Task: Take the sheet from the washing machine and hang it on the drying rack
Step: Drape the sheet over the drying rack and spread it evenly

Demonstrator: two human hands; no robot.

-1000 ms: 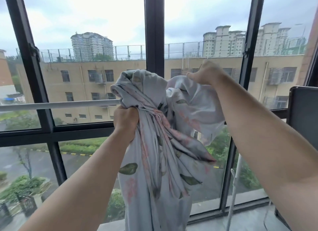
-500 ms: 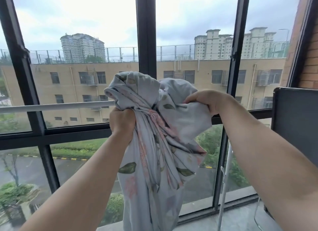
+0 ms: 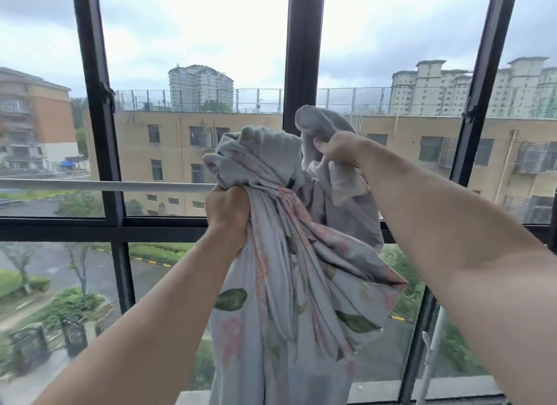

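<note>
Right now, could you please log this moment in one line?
left hand: grips bunched sheet | right hand: pinches upper fold | rack rail: behind sheet

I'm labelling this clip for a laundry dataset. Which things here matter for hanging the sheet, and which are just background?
Job in hand: sheet; left hand and right hand, both gripping it; white drying rail.
Just background: black window frame; buildings outside.

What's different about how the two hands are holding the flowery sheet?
The left hand is a tight fist round a thick, twisted bunch of the sheet. The right hand pinches only a loose fold near the top. The left hand sits lower, about level with the white rail, and the right hand is higher than the rail. Both grip the same sheet.
</note>
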